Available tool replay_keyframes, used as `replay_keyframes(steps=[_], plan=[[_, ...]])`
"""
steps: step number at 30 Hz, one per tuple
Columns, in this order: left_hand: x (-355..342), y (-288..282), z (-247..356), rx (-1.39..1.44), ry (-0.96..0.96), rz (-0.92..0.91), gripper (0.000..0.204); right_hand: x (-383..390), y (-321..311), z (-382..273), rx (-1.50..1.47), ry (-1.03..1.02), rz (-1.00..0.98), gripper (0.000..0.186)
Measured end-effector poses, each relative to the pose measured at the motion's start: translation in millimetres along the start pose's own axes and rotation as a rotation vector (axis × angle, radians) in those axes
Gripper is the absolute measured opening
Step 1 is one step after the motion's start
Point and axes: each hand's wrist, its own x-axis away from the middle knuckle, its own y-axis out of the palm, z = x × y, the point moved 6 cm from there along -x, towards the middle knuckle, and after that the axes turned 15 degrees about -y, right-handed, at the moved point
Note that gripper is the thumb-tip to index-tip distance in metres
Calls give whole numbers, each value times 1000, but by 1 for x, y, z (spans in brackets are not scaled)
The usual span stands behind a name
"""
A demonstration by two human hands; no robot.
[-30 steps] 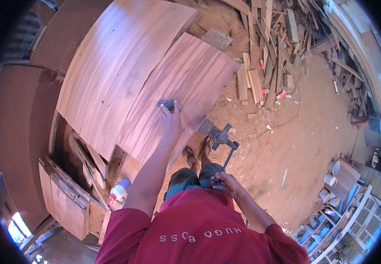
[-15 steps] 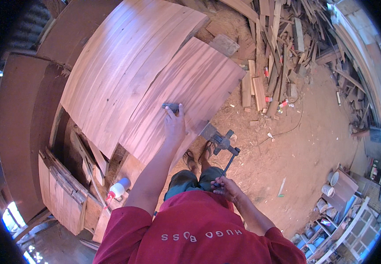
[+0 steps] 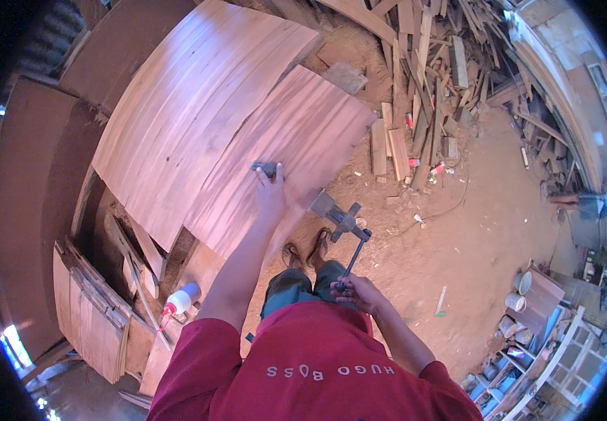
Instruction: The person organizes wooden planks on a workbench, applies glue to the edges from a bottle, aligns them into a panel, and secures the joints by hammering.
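My left hand (image 3: 271,195) rests on a reddish streaked wooden board (image 3: 293,130), its fingers against a small dark block (image 3: 266,168) lying on the surface. The fingers are partly bent over the block's near side. At the board's near right edge a dark metal vise (image 3: 338,217) juts out. Low in front of my body, my right hand (image 3: 358,291) is closed round the vise's long thin handle (image 3: 356,256), which slants down from the vise's outer end.
Wider pale planks (image 3: 184,105) lie left of the board. A white bottle with a red cap (image 3: 183,299) stands near stacked boards (image 3: 89,309). Scrap wood (image 3: 426,91) is heaped at far right. Buckets (image 3: 516,302) sit lower right. Another person's limb (image 3: 563,200) shows at the right edge.
The whole view has shifted slightly, the board and vise sitting a little further left. Both hands keep their places on the block and handle. Another person's limb shows more at the right.
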Motion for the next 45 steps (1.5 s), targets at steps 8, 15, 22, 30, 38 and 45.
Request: replay_keyframes(steps=[8, 15, 22, 30, 38, 45], plan=[[10, -12, -8, 364, -167, -140, 61, -31, -50, -8, 779, -255, -276, 29], [2, -76, -3, 754, -397, -252, 68, -8, -52, -171, 944, -770, -416, 52], [30, -108, 198, 1523, -590, -114, 71, -21, -68, -317, 853, -732, -685, 71], [33, -5, 406, 1567, -432, -388, 61, -56, -193, -402, 1089, -977, -257, 36], [-84, -8, 341, 1770, -649, -235, 39, -98, -211, -531, 953, -671, 71, 26], [-270, -36, 285, 1707, -682, 20, 38, -158, -118, -641, 833, -973, 20, 28]])
